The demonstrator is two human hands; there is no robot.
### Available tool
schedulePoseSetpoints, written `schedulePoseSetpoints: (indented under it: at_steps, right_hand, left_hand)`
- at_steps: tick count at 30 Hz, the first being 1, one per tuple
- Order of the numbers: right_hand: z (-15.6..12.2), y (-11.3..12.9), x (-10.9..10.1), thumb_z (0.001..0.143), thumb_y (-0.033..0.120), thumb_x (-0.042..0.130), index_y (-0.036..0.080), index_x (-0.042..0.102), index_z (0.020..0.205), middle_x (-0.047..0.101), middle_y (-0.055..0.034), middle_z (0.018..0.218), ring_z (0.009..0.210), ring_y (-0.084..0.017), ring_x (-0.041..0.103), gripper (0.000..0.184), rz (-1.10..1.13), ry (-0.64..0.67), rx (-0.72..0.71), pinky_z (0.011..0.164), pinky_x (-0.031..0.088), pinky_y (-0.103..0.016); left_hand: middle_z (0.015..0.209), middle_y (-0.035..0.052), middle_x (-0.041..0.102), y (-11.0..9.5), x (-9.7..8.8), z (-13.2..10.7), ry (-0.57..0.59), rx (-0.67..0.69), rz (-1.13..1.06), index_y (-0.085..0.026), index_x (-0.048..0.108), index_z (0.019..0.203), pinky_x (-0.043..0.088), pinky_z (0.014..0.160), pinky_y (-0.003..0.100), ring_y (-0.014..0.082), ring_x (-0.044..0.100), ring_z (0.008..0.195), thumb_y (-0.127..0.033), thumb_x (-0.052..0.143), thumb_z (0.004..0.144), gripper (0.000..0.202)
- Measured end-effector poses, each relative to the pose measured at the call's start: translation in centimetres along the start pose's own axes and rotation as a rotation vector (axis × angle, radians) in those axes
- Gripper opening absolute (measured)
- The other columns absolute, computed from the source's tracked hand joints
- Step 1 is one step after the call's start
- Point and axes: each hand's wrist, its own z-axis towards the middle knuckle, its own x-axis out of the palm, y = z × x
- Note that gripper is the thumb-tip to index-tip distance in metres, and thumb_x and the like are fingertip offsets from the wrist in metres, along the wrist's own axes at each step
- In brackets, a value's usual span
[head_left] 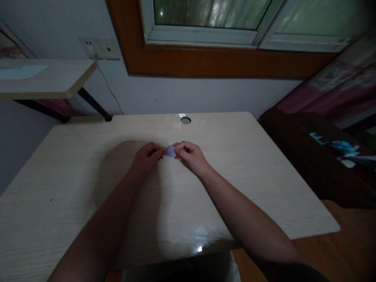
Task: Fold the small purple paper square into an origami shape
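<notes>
A small piece of purple paper with a thin dark line across it is held just over the middle of the desk. My right hand pinches its right side between thumb and fingers. At the opposite end, my left hand is closed in a pinch at the paper's left corner. The fingertips cover both ends of the paper, so its full outline is hidden.
Under both arms spreads a pale wood-grain desk with a round cable hole near its back edge. A raised shelf on black legs stands at the left. A white cable hangs from a wall socket.
</notes>
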Motion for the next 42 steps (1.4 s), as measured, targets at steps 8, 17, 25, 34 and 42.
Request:
schedulePoseSetpoints:
  at_steps: [8, 17, 25, 34, 42]
  right_hand:
    - [0.0, 0.0, 0.0, 0.078, 0.037, 0.071, 0.016, 0.067, 0.077, 0.059, 0.0021, 0.062, 0.057, -0.01, 0.049, 0.021, -0.01, 0.023, 0.002, 0.058, 0.036, -0.025]
    - [-0.1, 0.0, 0.1, 0.077, 0.033, 0.07, 0.016, 0.068, 0.078, 0.06, 0.0016, 0.062, 0.056, -0.01, 0.049, 0.018, -0.029, 0.007, 0.003, 0.056, 0.035, -0.025]
    - [-0.1, 0.1, 0.2, 0.075, 0.033, 0.07, 0.016, 0.067, 0.074, 0.06, 0.0017, 0.061, 0.055, -0.01, 0.048, 0.017, -0.011, -0.011, 0.017, 0.056, 0.035, -0.025]
    - [0.1, -0.1, 0.0, 0.074, 0.034, 0.073, 0.016, 0.067, 0.073, 0.062, 0.0009, 0.061, 0.055, -0.01, 0.049, 0.019, 0.045, -0.067, 0.032, 0.057, 0.036, -0.025]
    - [0.4, -0.5, -0.2, 0.073, 0.033, 0.074, 0.017, 0.068, 0.073, 0.063, 0.0008, 0.061, 0.054, -0.009, 0.048, 0.017, 0.106, -0.078, 0.035, 0.056, 0.037, -0.025]
  left_hand:
    - [0.074, 0.0013, 0.066, 0.8, 0.1, 0.0, 0.112, 0.079, 0.091, -0.017, 0.066, 0.075, 0.045, 0.069, 0.025, 0.0146, 0.06, 0.071, -0.036, 0.064, 0.083, 0.021]
    - [0.07, 0.0007, 0.066, 0.9, 0.1, 0.1, 0.084, 0.058, 0.071, -0.017, 0.066, 0.072, 0.045, 0.067, 0.024, 0.014, 0.059, 0.069, -0.033, 0.063, 0.083, 0.019]
    - [0.069, 0.0011, 0.067, 1.3, 0.0, 0.2, 0.053, 0.029, 0.025, -0.017, 0.066, 0.071, 0.047, 0.066, 0.024, 0.0142, 0.061, 0.067, -0.035, 0.064, 0.082, 0.021]
    - [0.07, 0.002, 0.068, 1.0, 0.0, 0.0, 0.008, -0.025, 0.007, -0.016, 0.068, 0.074, 0.049, 0.068, 0.025, 0.0146, 0.062, 0.068, -0.032, 0.062, 0.081, 0.019]
    - [0.068, 0.0005, 0.064, 0.4, 0.1, 0.1, -0.047, -0.018, 0.029, -0.016, 0.064, 0.071, 0.046, 0.063, 0.024, 0.013, 0.058, 0.065, -0.027, 0.059, 0.08, 0.016]
